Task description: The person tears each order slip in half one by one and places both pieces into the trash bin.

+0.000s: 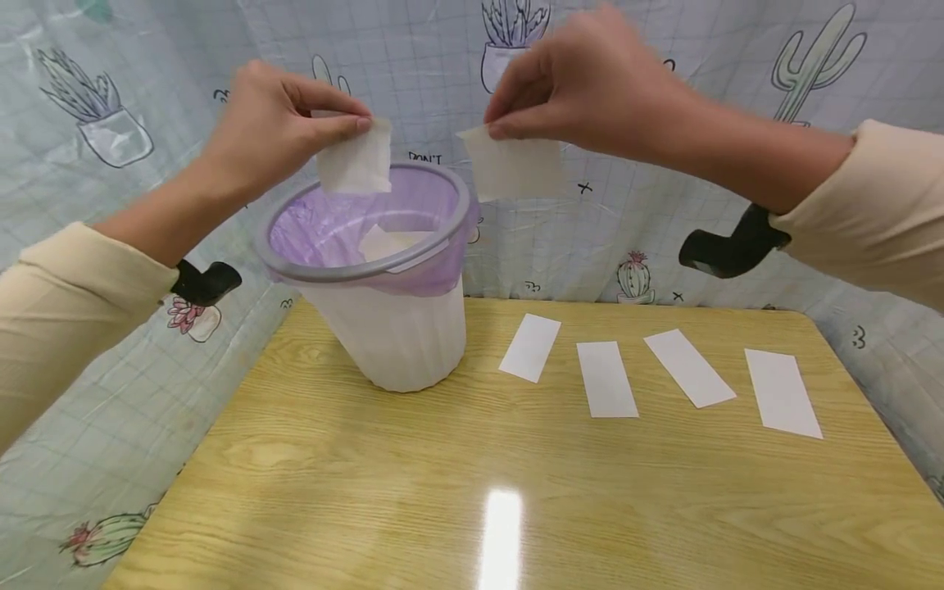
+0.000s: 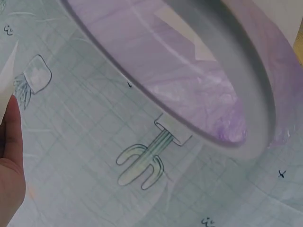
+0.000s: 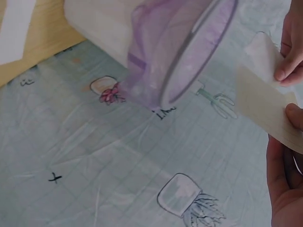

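Observation:
My left hand (image 1: pixel 269 119) pinches a small piece of white paper (image 1: pixel 359 164) between thumb and fingers, above the bin's opening. Just right of the rim and a little above it, my right hand (image 1: pixel 590 86) pinches another piece of paper (image 1: pixel 519 170) by its upper edge. The two pieces are apart in the head view. Below them, a white trash bin (image 1: pixel 406 336) with a grey rim is lined with a purple plastic bag (image 1: pixel 435 284). Inside it lies some whitish paper (image 1: pixel 398 243), partly hidden by the rim.
Several white paper strips, among them a tilted strip (image 1: pixel 531 348) and a strip (image 1: pixel 783 393) at the far right, lie spread on the wooden table (image 1: pixel 369 483). A cactus-print sheet (image 1: pixel 708 197) hangs behind.

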Demonstrator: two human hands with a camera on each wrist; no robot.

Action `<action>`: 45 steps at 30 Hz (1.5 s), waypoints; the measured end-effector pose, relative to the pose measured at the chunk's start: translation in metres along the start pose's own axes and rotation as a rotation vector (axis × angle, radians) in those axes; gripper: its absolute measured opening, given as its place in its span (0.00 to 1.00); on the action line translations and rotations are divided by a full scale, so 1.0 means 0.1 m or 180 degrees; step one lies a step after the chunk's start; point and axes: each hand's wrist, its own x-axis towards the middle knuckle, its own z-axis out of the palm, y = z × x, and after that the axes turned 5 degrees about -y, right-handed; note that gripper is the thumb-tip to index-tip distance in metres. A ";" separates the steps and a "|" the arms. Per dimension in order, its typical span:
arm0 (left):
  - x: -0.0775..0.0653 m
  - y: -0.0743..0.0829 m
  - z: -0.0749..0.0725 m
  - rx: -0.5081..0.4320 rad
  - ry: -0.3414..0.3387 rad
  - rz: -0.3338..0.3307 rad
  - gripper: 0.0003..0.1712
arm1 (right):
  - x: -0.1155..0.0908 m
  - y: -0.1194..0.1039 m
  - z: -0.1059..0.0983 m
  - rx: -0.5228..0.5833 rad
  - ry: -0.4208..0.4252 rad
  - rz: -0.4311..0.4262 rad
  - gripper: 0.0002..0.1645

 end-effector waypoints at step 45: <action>0.41 -0.41 -0.08 0.0055 -0.0763 -0.0902 0.20 | 1.25 -0.06 0.46 0.0016 -0.0547 0.0447 0.16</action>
